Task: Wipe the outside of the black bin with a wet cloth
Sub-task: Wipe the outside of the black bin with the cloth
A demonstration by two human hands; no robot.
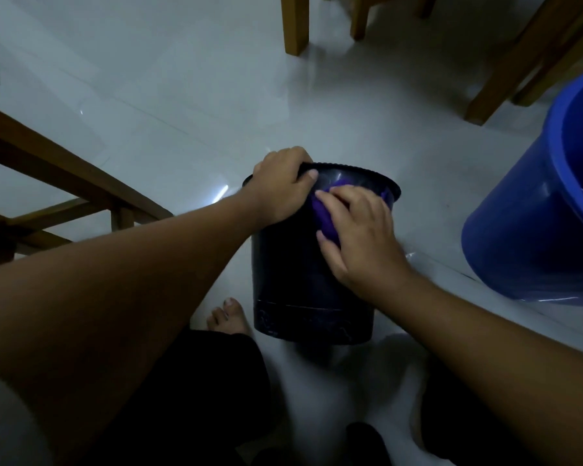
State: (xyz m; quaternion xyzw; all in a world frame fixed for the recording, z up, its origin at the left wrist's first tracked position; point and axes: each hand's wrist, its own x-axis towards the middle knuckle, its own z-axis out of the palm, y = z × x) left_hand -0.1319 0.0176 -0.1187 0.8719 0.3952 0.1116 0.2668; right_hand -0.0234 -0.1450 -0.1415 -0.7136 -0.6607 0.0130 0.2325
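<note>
From the head camera, a round black bin [303, 277] of smooth, slightly shiny plastic stands upright on a pale, glossy tiled floor [189, 105], just in front of the person's bare foot [228, 316]. The bin tapers a little toward its base, where a ridged band runs around it, and its rim is thin and finely ribbed.

The left hand [281, 186] is curled over the near left part of the rim, fingers hooked outside and thumb lying along the inner edge, clamped on the bin. The right hand [357, 237] lies flat with fingers close together, pressing a soft, crumpled purple cloth [323, 218] against the upper outer wall just below the rim; a bit of the cloth also peeks out beyond the fingers at the rim.

To the right stands a large blue plastic bucket [532, 210], smooth and glossy, well apart from the bin. Squared wooden chair legs [295, 25] rise at the top, and a wooden frame [61, 183] crosses the left side.
</note>
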